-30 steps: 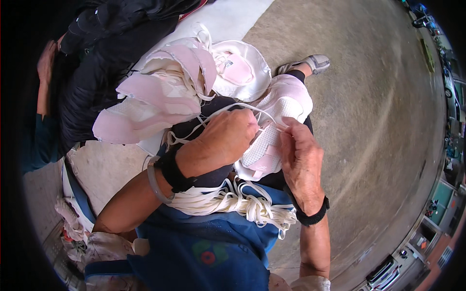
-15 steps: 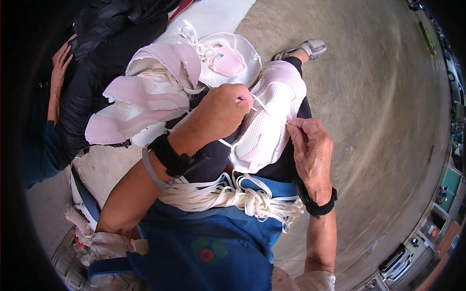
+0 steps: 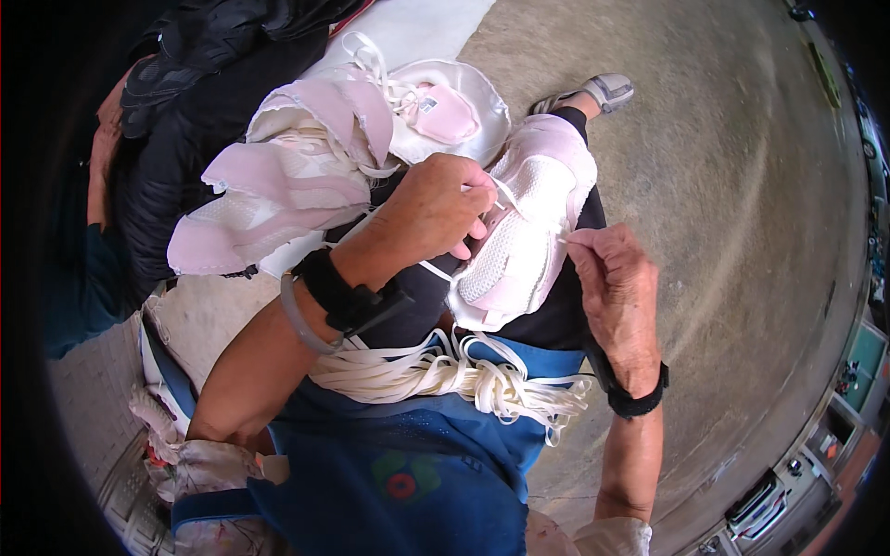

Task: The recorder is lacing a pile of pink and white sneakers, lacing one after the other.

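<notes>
A white and pink mesh shoe upper [image 3: 542, 190] lies across my lap over dark trousers. My left hand [image 3: 436, 208] is closed at its left edge, with a white shoelace [image 3: 505, 192] pinched between thumb and forefinger; the lower fingers are partly loosened. On the other side, my right hand [image 3: 619, 292] pinches a lace end that comes out by the upper's right edge. More lace runs from beneath my left wrist to the upper. A thick bundle of white laces [image 3: 445, 375] rests on my blue apron [image 3: 389, 482].
Several more pink and white shoe uppers [image 3: 278, 185] are stacked to the left. Behind them sits a laced upper with a pink tongue [image 3: 445, 113]. A co-worker's hand [image 3: 109, 107] and dark clothing are at far left. Concrete floor [image 3: 723, 185] spreads to the right.
My right hand has drawn slightly to the right, away from the upper, still pinching the lace end. My left hand's lower fingers have loosened a little.
</notes>
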Available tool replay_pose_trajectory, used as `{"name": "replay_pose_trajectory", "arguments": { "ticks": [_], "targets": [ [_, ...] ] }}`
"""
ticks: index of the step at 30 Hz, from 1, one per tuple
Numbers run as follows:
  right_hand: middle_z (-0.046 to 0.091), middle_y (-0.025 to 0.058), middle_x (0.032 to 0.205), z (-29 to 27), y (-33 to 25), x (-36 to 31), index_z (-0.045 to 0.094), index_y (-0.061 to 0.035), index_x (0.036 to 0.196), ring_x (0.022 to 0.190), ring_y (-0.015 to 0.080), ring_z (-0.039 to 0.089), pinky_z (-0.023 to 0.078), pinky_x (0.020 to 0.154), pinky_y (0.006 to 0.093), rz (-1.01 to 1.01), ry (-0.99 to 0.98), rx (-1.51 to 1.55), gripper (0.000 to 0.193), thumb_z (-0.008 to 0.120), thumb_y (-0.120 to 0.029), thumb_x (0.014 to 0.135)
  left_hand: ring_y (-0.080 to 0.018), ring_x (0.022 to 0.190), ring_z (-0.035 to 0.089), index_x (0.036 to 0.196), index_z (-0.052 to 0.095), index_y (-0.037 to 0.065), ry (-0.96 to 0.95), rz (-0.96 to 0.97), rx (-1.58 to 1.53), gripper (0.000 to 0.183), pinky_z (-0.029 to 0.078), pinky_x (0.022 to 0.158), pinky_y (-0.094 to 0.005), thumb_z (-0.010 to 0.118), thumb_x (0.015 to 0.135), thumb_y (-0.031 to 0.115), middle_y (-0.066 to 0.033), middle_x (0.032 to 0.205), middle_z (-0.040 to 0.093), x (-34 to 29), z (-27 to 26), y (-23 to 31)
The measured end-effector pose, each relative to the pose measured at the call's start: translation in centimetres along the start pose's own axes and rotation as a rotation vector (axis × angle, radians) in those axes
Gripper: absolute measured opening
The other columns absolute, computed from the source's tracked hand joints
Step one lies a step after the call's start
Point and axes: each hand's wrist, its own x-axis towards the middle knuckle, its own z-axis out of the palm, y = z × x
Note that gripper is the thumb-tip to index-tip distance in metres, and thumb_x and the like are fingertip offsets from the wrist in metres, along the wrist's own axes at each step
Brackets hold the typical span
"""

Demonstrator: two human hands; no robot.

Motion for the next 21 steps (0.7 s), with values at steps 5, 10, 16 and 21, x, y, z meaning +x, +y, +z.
{"name": "replay_pose_trajectory", "arguments": {
  "ticks": [5, 10, 16, 21],
  "targets": [
    [0.062, 0.0143, 0.078, 0.8, 0.6, 0.1, 0.067, 0.0034, 0.092, 0.067, 0.0253, 0.061, 0.050, 0.062, 0.0340, -0.012, 0.064, -0.037, 0.010, 0.066, 0.001, 0.083, -0.0157, 0.072, 0.064, 0.097, 0.062, -0.007, 0.005, -0.056, 0.072, 0.025, 0.057, 0.051, -0.0264, 0.056, 0.089, 0.016, -0.0113, 0.089, 0.064, -0.1, 0.2, 1.0],
    [0.062, 0.0150, 0.078, 0.5, 0.5, 0.4, 0.067, 0.0040, 0.092, 0.067, 0.0253, 0.061, 0.050, 0.061, 0.0339, -0.011, 0.009, 0.001, 0.010, 0.066, 0.001, 0.083, -0.0152, 0.072, 0.065, 0.096, 0.063, -0.006, 0.032, 0.057, 0.269, 0.024, 0.056, 0.053, -0.0273, 0.055, 0.088, 0.016, -0.0102, 0.087, 0.065, 0.3, 0.3, 0.2],
    [0.060, 0.0150, 0.076, 0.2, 0.4, 0.8, 0.066, 0.0042, 0.091, 0.067, 0.0263, 0.061, 0.049, 0.060, 0.0353, -0.040, -0.017, 0.000, 0.009, 0.066, 0.000, 0.083, -0.0147, 0.067, 0.064, 0.089, 0.064, -0.004, 0.096, 0.239, 0.542, 0.021, 0.054, 0.052, -0.0287, 0.055, 0.088, 0.015, -0.0106, 0.073, 0.065, 1.2, 0.4, -0.2],
    [0.058, 0.0153, 0.076, -0.2, -0.5, 1.7, 0.065, 0.0034, 0.089, 0.067, 0.0305, 0.061, 0.049, 0.059, 0.0380, -0.114, -0.097, -0.130, 0.009, 0.066, 0.000, 0.080, -0.0220, 0.062, 0.065, 0.085, 0.065, -0.003, 0.137, 0.259, 0.622, 0.019, 0.052, 0.053, -0.0342, 0.056, 0.087, 0.013, -0.0144, 0.067, 0.063, 0.6, 0.9, -0.1]
  ]
}}
